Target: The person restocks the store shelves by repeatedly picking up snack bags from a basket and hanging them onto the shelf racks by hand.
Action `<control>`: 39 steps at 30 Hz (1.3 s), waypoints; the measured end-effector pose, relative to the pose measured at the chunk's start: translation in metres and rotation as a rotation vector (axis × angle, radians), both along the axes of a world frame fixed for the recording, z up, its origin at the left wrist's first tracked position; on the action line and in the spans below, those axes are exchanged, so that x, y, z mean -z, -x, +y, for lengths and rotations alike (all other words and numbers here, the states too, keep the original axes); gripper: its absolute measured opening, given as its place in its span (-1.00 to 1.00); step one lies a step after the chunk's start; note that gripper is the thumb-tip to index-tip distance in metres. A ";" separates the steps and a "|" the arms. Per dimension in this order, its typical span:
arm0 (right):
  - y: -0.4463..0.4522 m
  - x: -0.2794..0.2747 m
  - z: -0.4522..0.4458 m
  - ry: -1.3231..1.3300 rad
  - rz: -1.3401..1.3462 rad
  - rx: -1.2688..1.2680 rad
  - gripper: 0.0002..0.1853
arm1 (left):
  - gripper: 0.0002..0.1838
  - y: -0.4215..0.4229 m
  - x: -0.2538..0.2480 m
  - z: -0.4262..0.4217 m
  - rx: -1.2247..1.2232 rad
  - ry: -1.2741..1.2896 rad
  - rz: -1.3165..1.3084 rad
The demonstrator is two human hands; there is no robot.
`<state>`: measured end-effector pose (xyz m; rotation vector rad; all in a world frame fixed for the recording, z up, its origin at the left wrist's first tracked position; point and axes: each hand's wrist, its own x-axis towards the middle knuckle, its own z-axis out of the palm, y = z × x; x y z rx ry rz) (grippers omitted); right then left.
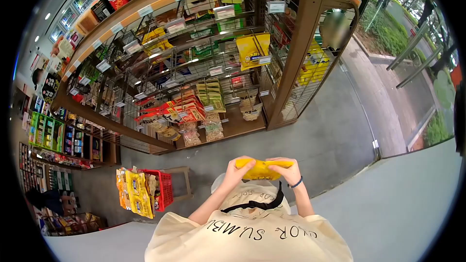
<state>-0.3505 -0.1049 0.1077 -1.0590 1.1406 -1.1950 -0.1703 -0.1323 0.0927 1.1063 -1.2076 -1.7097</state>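
A yellow snack bag (262,171) is held in front of my body at waist height. My left hand (241,169) grips its left end, with the thumb on top. At the other end, my right hand (284,169) pinches it the same way, and a dark blue band circles that wrist. The bag is seen nearly edge-on, so its print cannot be read. To my left, a red shopping basket (165,189) holds several yellow snack bags (138,194) that stick up over its side.
Ahead stands a brown shelf rack (286,68) with hanging snacks, including a yellow bag (253,51) and red packets (187,109). A stool (184,184) is beside the basket. Glass (383,92) lies to the right; another person (51,201) is far left.
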 end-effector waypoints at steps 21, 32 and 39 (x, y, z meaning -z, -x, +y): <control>0.036 0.041 -0.189 -0.093 0.047 -0.002 -0.83 | -0.74 0.035 0.028 -0.177 0.017 -0.065 0.049; 0.040 0.070 -0.281 -0.136 -0.054 0.186 -0.86 | -0.77 0.059 0.048 -0.281 -0.061 -0.054 0.147; 0.046 0.060 -0.313 -0.097 -0.062 0.210 -0.83 | -0.78 0.067 0.038 -0.318 -0.041 -0.029 0.104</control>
